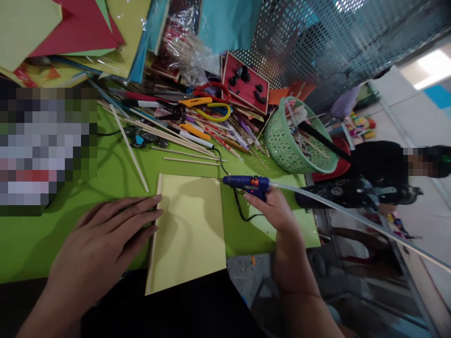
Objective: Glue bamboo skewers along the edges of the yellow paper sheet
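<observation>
A pale yellow card (190, 225) lies on the green table, its lower edge reaching past the table's front edge. A thin wooden stick (155, 234) runs along its left side. My left hand (112, 230) rests flat with fingers stretched out, the fingertips touching the stick and the card's left edge. My right hand (273, 206) is wrapped round a blue glue gun (246, 183), whose nozzle points left at the card's top right corner. A long translucent glue stick (317, 199) sticks out of the gun's back.
Loose sticks (190, 161), scissors (211, 108) and pens lie heaped behind the card. A green basket (292, 145) with tools stands at the back right. Coloured paper (77, 28) is at the back left. A person (377, 164) in black is at the right.
</observation>
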### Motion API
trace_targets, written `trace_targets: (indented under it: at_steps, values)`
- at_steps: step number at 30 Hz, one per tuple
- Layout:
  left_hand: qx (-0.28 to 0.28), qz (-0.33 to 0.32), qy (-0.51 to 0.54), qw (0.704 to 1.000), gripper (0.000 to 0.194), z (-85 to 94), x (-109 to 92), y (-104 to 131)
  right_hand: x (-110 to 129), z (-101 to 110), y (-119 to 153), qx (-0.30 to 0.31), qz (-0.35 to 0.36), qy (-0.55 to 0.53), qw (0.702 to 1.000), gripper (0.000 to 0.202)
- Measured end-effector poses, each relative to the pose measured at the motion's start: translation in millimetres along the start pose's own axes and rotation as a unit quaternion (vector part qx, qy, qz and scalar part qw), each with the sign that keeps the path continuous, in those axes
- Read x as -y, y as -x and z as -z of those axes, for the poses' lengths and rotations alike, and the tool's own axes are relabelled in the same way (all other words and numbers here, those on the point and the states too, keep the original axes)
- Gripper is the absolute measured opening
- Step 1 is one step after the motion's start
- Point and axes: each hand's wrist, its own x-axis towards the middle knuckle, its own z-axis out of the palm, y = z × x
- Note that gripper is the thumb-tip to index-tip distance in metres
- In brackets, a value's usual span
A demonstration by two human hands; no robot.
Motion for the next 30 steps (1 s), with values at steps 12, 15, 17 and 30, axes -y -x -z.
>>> trace_targets:
  at_steps: [12, 15, 17, 30]
  values:
    - [0.002, -0.014, -0.004, 1.0, 0.027, -1.4, 1.6, 1.0, 9.7, -9.6, -4.8, 0.003, 0.028, -0.003, 1.0, 0.041]
    - [0.002, -0.01, 0.001, 1.0, 0.027, -2.1, 2.2, 2.1, 8.1, -6.4, -3.6, 0.002, 0.017, 0.002, 1.0, 0.042]
    - [-0.001, -0.008, -0.001, 1.0, 0.027, -2.4, 2.1, 2.1, 6.6, -4.9, -2.7, -0.001, 0.014, 0.003, 1.0, 0.042]
    - [0.018, 0.029, 0.021, 0.999, 0.028, -2.0, -0.8, 2.8, 14.8, -7.0, -4.1, 0.0, 0.017, 0.011, 1.0, 0.04]
